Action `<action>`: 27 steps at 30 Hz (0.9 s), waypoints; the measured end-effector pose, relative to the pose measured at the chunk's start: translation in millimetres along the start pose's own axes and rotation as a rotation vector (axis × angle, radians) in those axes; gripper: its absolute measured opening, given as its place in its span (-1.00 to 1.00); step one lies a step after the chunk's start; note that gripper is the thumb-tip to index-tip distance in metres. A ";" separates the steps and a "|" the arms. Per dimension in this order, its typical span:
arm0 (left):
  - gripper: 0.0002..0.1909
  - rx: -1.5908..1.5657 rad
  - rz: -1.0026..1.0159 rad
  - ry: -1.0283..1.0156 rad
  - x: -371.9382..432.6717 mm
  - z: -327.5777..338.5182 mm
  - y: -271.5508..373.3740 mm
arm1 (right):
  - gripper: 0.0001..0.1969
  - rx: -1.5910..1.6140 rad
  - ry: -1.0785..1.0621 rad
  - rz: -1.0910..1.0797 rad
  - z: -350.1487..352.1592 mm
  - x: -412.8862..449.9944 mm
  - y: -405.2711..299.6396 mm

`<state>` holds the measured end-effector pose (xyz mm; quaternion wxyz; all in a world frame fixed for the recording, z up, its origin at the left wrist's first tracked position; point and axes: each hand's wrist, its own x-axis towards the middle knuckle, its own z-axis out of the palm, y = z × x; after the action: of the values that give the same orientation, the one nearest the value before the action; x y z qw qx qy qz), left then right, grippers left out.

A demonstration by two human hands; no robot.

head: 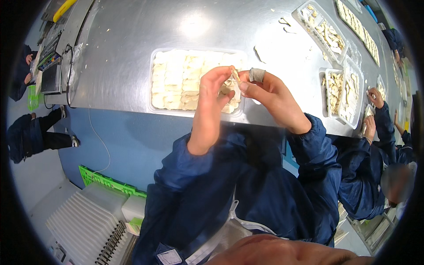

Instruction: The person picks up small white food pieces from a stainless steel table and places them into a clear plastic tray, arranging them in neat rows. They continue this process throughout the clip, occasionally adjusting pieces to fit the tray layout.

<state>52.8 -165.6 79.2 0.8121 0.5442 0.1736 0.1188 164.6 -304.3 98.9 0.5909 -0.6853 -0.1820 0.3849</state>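
Between the thumb and fingers of my right hand [276, 96] is a small pale slice [235, 76], probably dried mushroom. Grey tape or a bandage [256, 75] wraps one finger of that hand. My left hand [212, 102] has its fingertips at the slice's upper end, its thumb apart from them; whether it also grips the slice is unclear. Both hands are above a clear plastic tray [149, 99] near the table's front edge. Rows of overlapping pale slices [172, 79] fill much of the tray, its right part partly hidden by my hands.
On the steel table [119, 59], clear containers of loose slices [328, 34] [349, 96] stand to the right. A filled tray [359, 28] lies beyond. A co-worker's hands [372, 111] are at the far right. Stacked trays [82, 215] and a green crate [109, 182] are below left.
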 end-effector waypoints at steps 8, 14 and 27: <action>-0.21 -0.038 -0.008 0.002 0.4 0.8 2.6 | -0.60 0.039 0.009 0.027 0.8 1.8 -0.7; -0.20 -0.066 -0.030 -0.002 1.4 3.5 1.8 | -0.59 0.044 0.015 0.027 0.2 -0.2 -2.7; -0.21 -0.003 -0.010 0.009 0.5 -3.2 0.7 | -0.64 0.075 -0.003 -0.002 2.9 4.2 2.0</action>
<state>51.9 -162.4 78.7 0.8127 0.5416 0.1797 0.1175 164.7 -299.8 95.7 0.6161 -0.6620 -0.1689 0.3919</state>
